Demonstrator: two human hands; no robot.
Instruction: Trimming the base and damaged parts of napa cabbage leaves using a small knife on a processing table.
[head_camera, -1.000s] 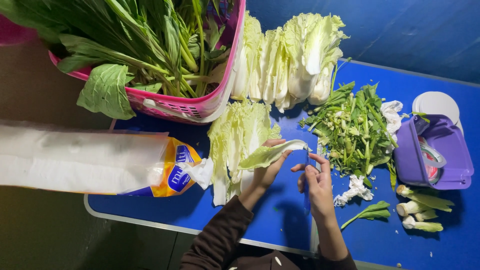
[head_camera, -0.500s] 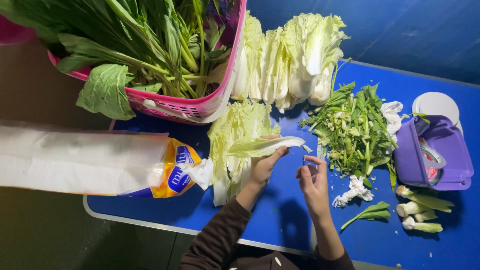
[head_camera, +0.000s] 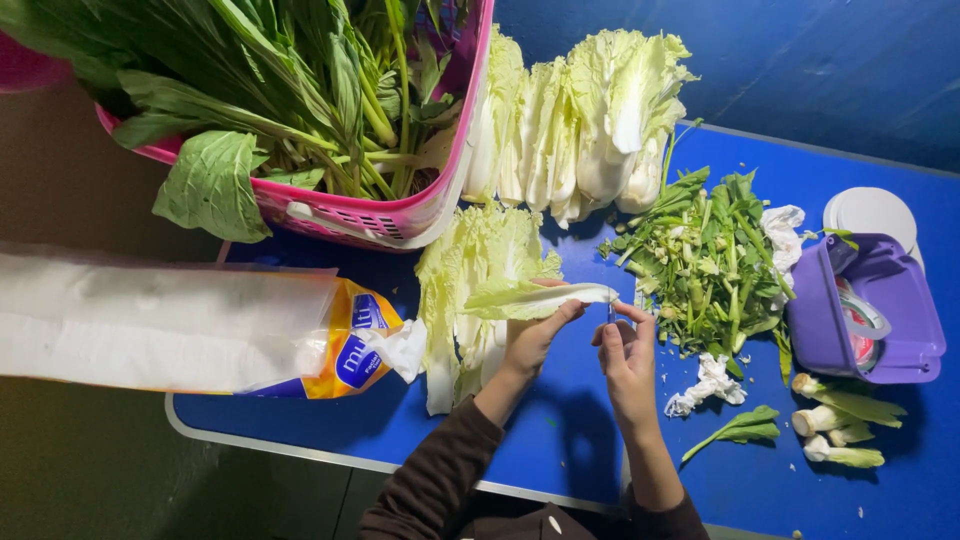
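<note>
A single pale green napa cabbage leaf with a thick white rib (head_camera: 540, 297) lies crosswise above the blue tabletop (head_camera: 560, 440), lifted clear of the surface so both sides can be reached. The left hand (head_camera: 535, 335) pinches its white stem end between thumb and fingertips, holding the leaf level. The right hand (head_camera: 628, 350) is closed around a small thin blade or tool (head_camera: 611, 312), only a sliver of which shows, set just at the leaf's stem tip; what exactly it is cannot be told.

Directly behind the leaf lies a loose heap of separated pale cabbage leaves (head_camera: 470, 290), close enough that a leaf can be taken from or laid on it without reaching. Farther back, halved napa cabbages (head_camera: 580, 120) lean against a pink plastic basket (head_camera: 400, 215) full of long dark leafy greens (head_camera: 280, 80).

To the right sits a pile of chopped green stems and trimmings (head_camera: 705, 260), near a purple plastic tub (head_camera: 870, 310) and several cut stalk ends (head_camera: 835, 430). To the left lies a long plastic-wrapped package with a yellow end (head_camera: 200, 330).
</note>
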